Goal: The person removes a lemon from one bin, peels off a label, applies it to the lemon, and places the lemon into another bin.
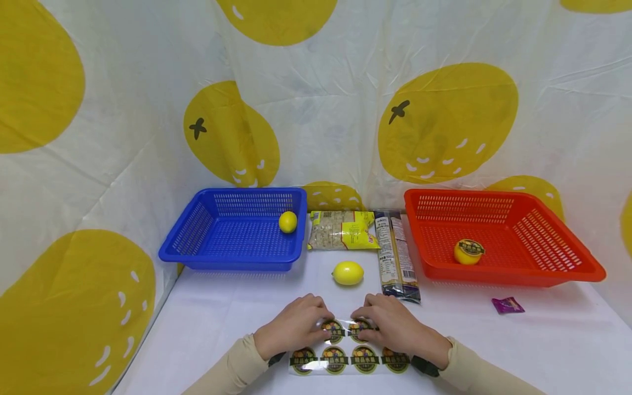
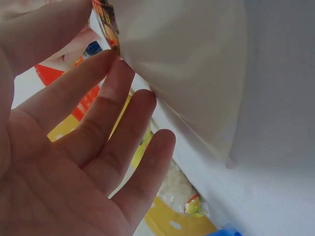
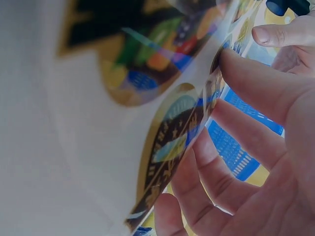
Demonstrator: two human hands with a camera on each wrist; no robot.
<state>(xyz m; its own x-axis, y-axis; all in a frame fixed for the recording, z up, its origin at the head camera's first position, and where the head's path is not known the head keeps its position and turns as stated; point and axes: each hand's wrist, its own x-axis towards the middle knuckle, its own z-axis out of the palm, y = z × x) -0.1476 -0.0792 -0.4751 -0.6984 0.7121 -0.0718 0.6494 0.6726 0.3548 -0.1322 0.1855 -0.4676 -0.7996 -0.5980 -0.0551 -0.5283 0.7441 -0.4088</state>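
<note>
A clear sticker sheet (image 1: 345, 359) with round yellow-and-black labels lies at the table's front edge. My left hand (image 1: 321, 318) pinches its far edge between thumb and index finger; the left wrist view shows the other fingers (image 2: 142, 142) straight beside the sheet's white back (image 2: 182, 73). My right hand (image 1: 362, 319) holds the same edge, and in the right wrist view its thumb and index finger (image 3: 246, 73) pinch the sheet (image 3: 172, 132) at a label. A bare lemon (image 1: 348, 273) lies just beyond the hands.
A blue basket (image 1: 197, 241) at the back left holds a lemon (image 1: 288, 221). A red basket (image 1: 543, 241) at the back right holds a labelled lemon (image 1: 468, 251). Two food packets (image 1: 340, 229) (image 1: 397, 255) lie between them. A purple wrapper (image 1: 507, 305) lies on the right.
</note>
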